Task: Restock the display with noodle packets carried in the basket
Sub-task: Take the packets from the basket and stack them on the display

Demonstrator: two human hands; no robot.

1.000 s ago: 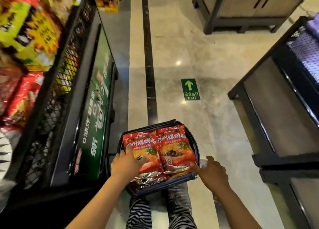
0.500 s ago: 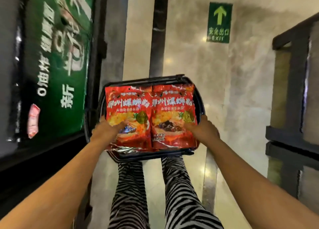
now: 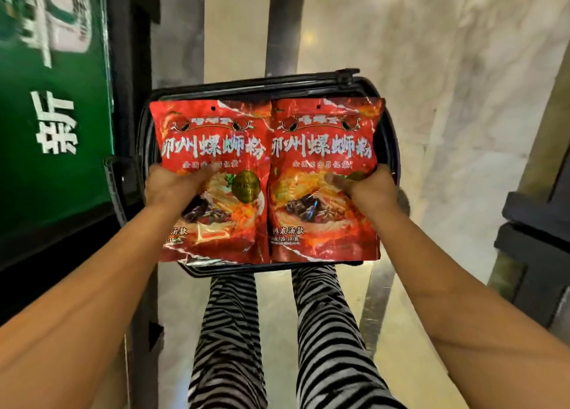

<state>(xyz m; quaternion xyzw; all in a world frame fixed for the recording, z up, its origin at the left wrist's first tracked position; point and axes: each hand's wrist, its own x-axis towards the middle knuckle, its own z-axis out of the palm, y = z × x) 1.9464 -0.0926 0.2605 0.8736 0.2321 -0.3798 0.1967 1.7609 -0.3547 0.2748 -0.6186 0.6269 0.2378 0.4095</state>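
Two red noodle packets with white lettering lie side by side above a black basket [image 3: 388,121] on the floor. My left hand [image 3: 168,188] grips the left packet [image 3: 212,149] at its left edge, thumb across its front. My right hand [image 3: 368,188] grips the right packet [image 3: 324,143] at its right edge in the same way. Both packets cover most of the basket, so what lies under them is hidden.
The display's green side panel [image 3: 52,131] with white lettering stands close on the left. A dark shelf frame [image 3: 536,220] sits at the right. Glossy marble floor [image 3: 431,54] stretches ahead, and my striped trouser legs [image 3: 324,331] are below the basket.
Both hands went from reaching onto the packets to gripping one each. The packets now look larger and nearer, raised over the basket, and the view has tipped further down.
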